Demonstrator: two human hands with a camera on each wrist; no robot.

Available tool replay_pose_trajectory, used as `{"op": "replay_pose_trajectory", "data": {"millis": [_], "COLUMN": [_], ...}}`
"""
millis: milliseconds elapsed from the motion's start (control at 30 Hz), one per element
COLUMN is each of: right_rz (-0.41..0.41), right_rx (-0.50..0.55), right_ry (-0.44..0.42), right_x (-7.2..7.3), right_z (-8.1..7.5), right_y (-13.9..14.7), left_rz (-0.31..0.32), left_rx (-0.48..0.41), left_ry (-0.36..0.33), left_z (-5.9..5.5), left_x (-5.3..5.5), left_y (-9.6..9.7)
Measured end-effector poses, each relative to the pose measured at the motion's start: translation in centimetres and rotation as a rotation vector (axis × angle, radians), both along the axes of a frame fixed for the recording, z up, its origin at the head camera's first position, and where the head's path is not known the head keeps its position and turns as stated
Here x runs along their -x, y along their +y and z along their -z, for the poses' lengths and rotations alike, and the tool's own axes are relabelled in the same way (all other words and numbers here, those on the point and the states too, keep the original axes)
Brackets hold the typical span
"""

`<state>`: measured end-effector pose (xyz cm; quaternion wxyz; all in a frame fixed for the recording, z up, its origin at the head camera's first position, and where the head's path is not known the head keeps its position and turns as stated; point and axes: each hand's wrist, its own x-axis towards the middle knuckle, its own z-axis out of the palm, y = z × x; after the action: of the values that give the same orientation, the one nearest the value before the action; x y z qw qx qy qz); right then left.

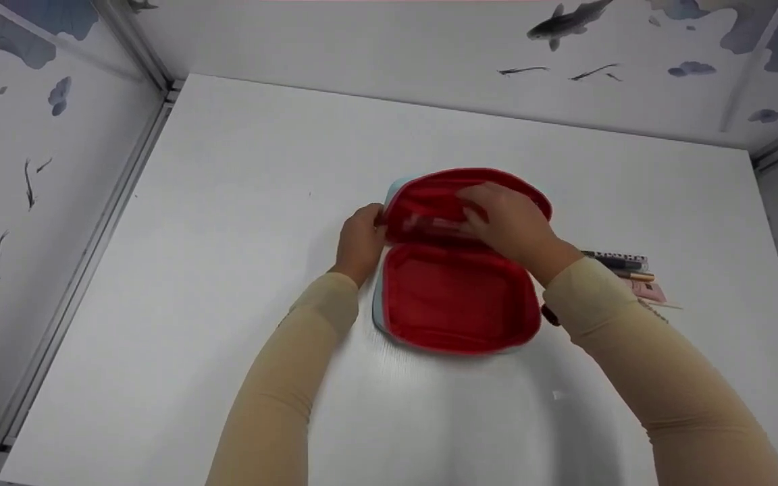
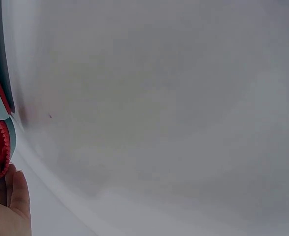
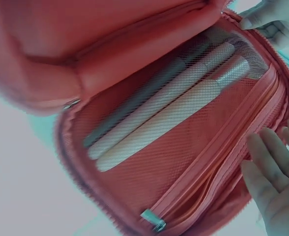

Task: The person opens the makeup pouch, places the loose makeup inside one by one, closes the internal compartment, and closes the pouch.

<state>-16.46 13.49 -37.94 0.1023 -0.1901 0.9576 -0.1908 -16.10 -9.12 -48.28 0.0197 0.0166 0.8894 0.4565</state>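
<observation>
A zip case (image 1: 463, 297) with red lining and a pale blue outside lies unfolded on the white table, its far half raised. My left hand (image 1: 360, 243) grips the left rim of that far half, thumb inside and fingers outside in the left wrist view. Over the same half is my right hand (image 1: 507, 219); its fingers look extended along the pocket's edge in the right wrist view. There, a mesh pocket (image 3: 129, 182) holds several slim makeup brushes (image 3: 159, 132) side by side. A metal zip pull (image 3: 153, 219) sits at one end of the pocket's zip.
Right of the case, partly behind my right forearm, lie several pen-like sticks (image 1: 622, 260) and a pink packet (image 1: 647, 290). A small dark object (image 1: 550, 314) shows beside the right sleeve. Panels printed with fish (image 1: 568, 23) border the table (image 1: 240, 169) at the back and sides.
</observation>
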Motion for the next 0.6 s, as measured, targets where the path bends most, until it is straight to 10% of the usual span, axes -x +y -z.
{"op": "replay_pose_trajectory", "data": {"millis": [600], "right_rz": [0.062], "right_rx": [0.156], "right_ry": [0.269], "right_x": [-4.7], "right_z": [1.7], "right_y": [8.1], "left_rz": [-0.006], "left_rx": [0.018], "left_ry": [-0.034], "left_z": [0.2], "left_x": [0.1], "left_y": [0.0]}}
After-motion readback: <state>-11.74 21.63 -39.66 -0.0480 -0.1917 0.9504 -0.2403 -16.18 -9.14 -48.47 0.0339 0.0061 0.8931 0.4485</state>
